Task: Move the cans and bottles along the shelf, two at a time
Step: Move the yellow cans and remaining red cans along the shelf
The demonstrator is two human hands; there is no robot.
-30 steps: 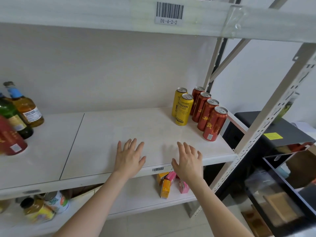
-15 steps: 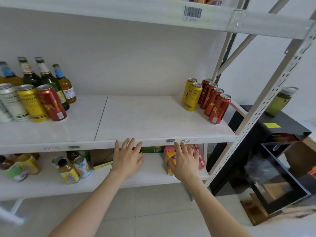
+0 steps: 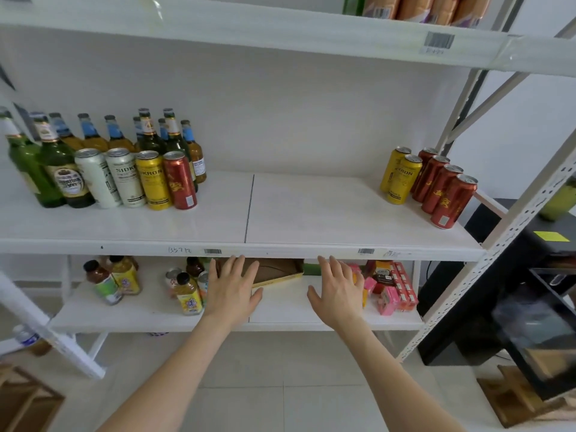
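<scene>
Leftward, the white can (image 3: 125,178) reads SIDK, the yellow can (image 3: 153,181) KRON.

Logged shelf (image 3: 343,213) as plain white, dark seam down the middle; marked green bottles (image 3: 28,169) with cream-and-gold labels; amber bottles (image 3: 90,137) with blue neck bands; tagged two white cans (image 3: 96,179) with dark lettering; beside them one yellow can (image 3: 152,180) with dark print, one red can (image 3: 180,180) with gold script; at right end, counted two yellow cans (image 3: 402,179), four red cans (image 3: 445,191) with gold characters; noted black-and-white striped barcode stickers (image 3: 213,251) on shelf edge; pink boxes (image 3: 386,302) below; yellow note (image 3: 550,236) on black cabinet (image 3: 526,254).
</scene>
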